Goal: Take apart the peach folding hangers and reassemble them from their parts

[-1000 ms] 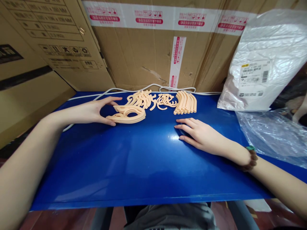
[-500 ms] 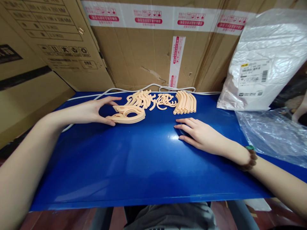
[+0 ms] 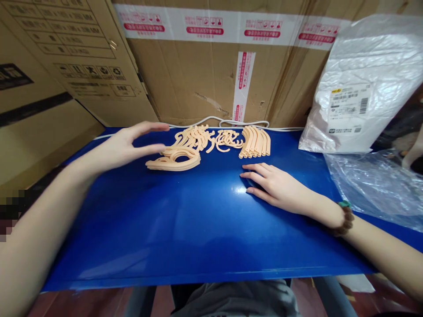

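Note:
My left hand (image 3: 132,143) is open, thumb and fingers apart, at the left end of the beige plastic pieces. Its thumb tip overlaps the back of a stack of curved beige pieces with a round opening (image 3: 173,165); whether it touches them I cannot tell. Behind that stack lies a heap of beige hooked pieces (image 3: 194,137). Small C-shaped beige hooks (image 3: 228,139) form a pile in the middle. Arched beige bars (image 3: 256,141) lie side by side to the right. My right hand (image 3: 271,182) rests on the blue table with fingers spread, holding nothing, just in front of the bars.
The blue table (image 3: 198,229) is backed by cardboard boxes (image 3: 188,75). A white cable (image 3: 211,118) runs along its back edge. At the right stand a white mailing bag (image 3: 350,97) and a clear plastic bag (image 3: 373,185).
My left hand has let go of the curved stack, rising and moving back from its left end. The stack stays in place. My right hand has not moved.

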{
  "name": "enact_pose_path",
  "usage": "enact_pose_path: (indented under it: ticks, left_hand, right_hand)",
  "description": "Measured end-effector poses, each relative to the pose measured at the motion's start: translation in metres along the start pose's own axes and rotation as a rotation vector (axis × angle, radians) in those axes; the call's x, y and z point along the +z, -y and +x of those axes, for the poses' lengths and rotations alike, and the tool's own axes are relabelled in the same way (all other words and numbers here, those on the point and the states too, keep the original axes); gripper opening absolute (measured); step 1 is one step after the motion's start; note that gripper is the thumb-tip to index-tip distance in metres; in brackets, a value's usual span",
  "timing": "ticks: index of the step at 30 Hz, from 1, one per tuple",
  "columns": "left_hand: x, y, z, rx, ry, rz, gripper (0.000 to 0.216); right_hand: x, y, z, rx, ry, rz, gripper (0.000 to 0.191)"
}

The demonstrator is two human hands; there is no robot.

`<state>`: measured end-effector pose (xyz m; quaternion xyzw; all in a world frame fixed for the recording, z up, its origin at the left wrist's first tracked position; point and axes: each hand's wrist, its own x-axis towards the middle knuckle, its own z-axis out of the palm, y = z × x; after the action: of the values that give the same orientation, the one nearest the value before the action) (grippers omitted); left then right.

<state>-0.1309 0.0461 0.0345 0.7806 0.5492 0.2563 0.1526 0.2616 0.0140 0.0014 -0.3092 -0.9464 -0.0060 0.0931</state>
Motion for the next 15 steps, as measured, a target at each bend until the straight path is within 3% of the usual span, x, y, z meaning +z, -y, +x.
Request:
enact_pose_path:
  ticks: [3, 6, 8, 11, 13, 15]
  left_hand:
    - [0.019, -0.030, -0.003, 0.180, -0.203, 0.041, 0.042]
    - [0.051, -0.057, -0.010, 0.377, -0.113, 0.064, 0.034]
    - [0.076, -0.069, -0.016, 0.440, 0.014, 0.134, 0.037]
    - [0.108, -0.078, -0.021, 0.494, 0.074, 0.245, 0.041]
    - [0.118, -0.080, -0.019, 0.517, 0.090, 0.291, 0.041]
    - [0.115, -0.082, -0.014, 0.524, 0.096, 0.308, 0.041]
  right_hand:
    - [-0.001, 0.001, 0.000, 0.004, 0.019, -0.020, 0.040]
    - [-0.001, 0.001, 0.000, 0.005, 0.026, -0.030, 0.041]
    - [0.000, 0.001, 0.000, 0.005, 0.019, -0.033, 0.041]
    - [0.001, 0.001, -0.001, 0.001, 0.002, -0.051, 0.043]
    - [0.001, 0.001, -0.001, -0.008, -0.006, -0.069, 0.044]
    - [0.001, 0.001, -0.001, -0.013, -0.007, -0.081, 0.044]
